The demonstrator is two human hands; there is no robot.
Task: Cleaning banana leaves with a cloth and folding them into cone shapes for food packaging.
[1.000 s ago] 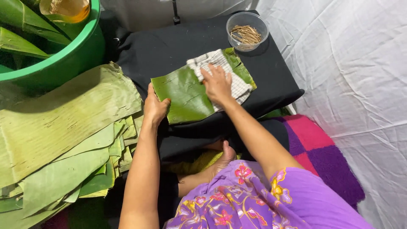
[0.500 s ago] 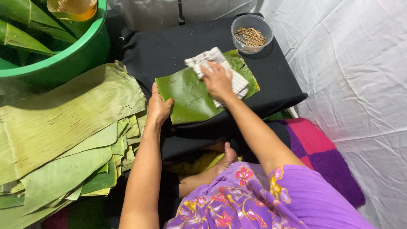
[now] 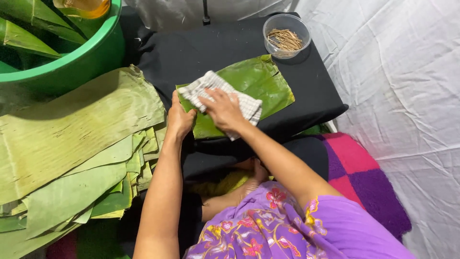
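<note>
Pressing cloth (image 3: 225,96) on leaf (image 3: 261,81) (right hand (image 3: 221,109)).

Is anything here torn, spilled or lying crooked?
Only small flaws: the banana leaf under the checked cloth has a short split at its far edge, and the leaf pile has frayed, uneven edges. Nothing looks spilled.

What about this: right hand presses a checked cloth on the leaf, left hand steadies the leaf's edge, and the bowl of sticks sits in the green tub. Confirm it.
Not quite. The head view shows the bowl of sticks on the black surface beyond the leaf, not in the green tub. The rest holds: right hand on cloth, left hand at the leaf's edge.
</note>
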